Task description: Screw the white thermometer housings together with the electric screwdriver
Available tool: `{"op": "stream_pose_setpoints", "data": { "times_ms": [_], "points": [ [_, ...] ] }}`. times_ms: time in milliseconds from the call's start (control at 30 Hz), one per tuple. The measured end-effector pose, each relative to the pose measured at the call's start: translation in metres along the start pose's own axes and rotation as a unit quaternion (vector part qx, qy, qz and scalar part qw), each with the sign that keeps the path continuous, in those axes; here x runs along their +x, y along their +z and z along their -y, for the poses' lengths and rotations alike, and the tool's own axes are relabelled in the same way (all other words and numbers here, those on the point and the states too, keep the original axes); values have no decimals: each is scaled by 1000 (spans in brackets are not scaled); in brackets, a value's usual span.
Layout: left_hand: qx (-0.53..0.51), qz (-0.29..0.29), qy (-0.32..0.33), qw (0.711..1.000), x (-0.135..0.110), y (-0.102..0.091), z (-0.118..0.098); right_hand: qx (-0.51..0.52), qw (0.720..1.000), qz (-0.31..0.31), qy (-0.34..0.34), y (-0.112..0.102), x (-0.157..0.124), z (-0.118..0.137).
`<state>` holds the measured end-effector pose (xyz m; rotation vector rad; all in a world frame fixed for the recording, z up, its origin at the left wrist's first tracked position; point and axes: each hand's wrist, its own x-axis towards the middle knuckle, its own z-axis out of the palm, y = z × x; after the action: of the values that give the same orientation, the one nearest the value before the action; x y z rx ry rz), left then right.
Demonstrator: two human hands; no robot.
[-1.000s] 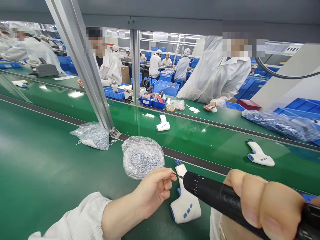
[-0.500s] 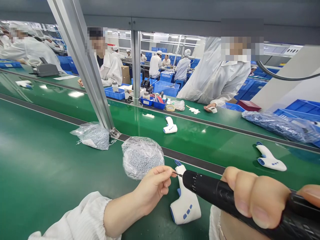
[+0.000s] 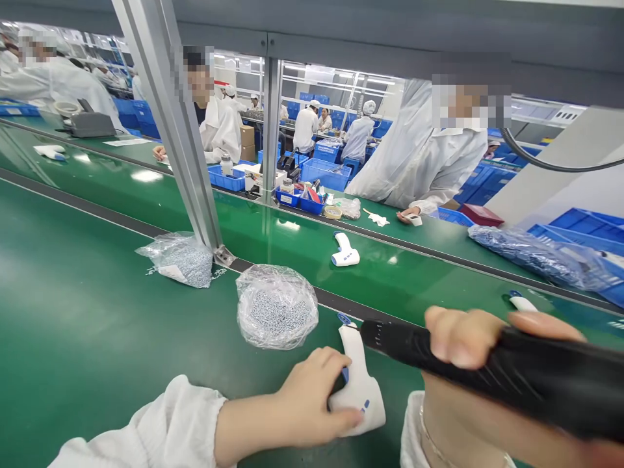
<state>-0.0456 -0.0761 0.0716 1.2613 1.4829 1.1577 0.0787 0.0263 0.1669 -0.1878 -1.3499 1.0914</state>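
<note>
Left hand masks the nose end of the white handheld device under its fingers; contact on the far side not visible. Right hand blurred, partly screened by the black driver. Driver body smeared behind the right fingers, cut by the right edge; collar marks ahead of them illegible. Bit tip, farther ahead: too fine to say whether it touches the device. Second white device, beyond the right fingers, mostly hidden. Clear bag, beyond the left fingers: metal pieces too small to count.
</note>
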Motion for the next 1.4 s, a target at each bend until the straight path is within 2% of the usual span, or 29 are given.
{"op": "stream_pose_setpoints", "data": {
  "times_ms": [67, 167, 300, 433, 667, 900, 1167, 1400],
  "points": [
    [134, 45, 85, 986, -8, 7, 6, 30, 998, 38, 34, 3, 5, -12],
    [267, 95, 137, 949, -13, 12, 11, 38, 990, 112, 82, 7, 16, -34],
    [388, 131, 158, 898, -10, 15, 14, -4, 993, 102, 62, 14, 22, -52],
    [429, 133, 171, 877, -9, 17, 13, -38, 993, 84, 68, 14, 23, -56],
    [448, 131, 182, 866, -10, 15, 3, -54, 994, 69, 63, 10, 24, -63],
    [445, 151, 172, 866, -9, 14, -4, -61, 993, 73, 69, 12, 25, -68],
    [425, 165, 159, 876, -10, 17, -12, -63, 991, 76, 91, 9, 28, -70],
    [367, 161, 155, 903, -5, 22, -1, -61, 988, 90, 107, 6, 30, -70]
  ]
}}
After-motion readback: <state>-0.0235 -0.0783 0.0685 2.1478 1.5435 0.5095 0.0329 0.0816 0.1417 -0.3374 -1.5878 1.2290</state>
